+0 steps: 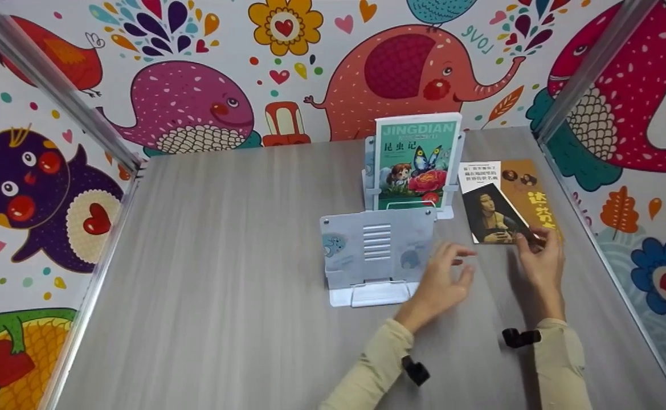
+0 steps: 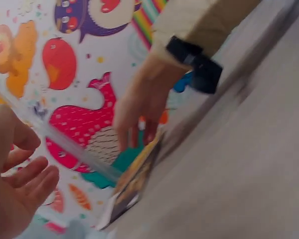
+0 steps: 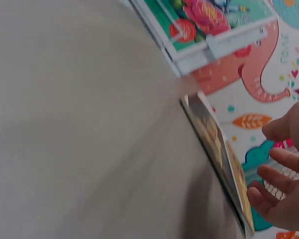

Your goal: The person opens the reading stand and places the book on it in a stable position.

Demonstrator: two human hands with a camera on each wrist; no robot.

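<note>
A book point(image 1: 489, 210) with a portrait painting on its white and ochre cover lies flat at the right of the table. My right hand point(image 1: 542, 265) hovers at its near right edge, thumb and fingers spread apart and loosely bent. In the right wrist view, the right hand's fingers point(image 3: 276, 184) hang beside the book point(image 3: 217, 144) with nothing between them. My left hand point(image 1: 438, 285) is in the air beside the right edge of a pale blue bookstand point(image 1: 347, 259). Its fingers are relaxed and hold nothing, as the left wrist view of the left hand point(image 2: 12, 174) also shows.
Behind the front stand, a green children's book point(image 1: 415, 162) leans upright on a second bookstand point(image 1: 370, 188). Cartoon-printed walls point(image 1: 196, 108) enclose the grey wood-grain table point(image 1: 224, 256) at the back and sides. Metal rails point(image 1: 586, 71) run up the corners.
</note>
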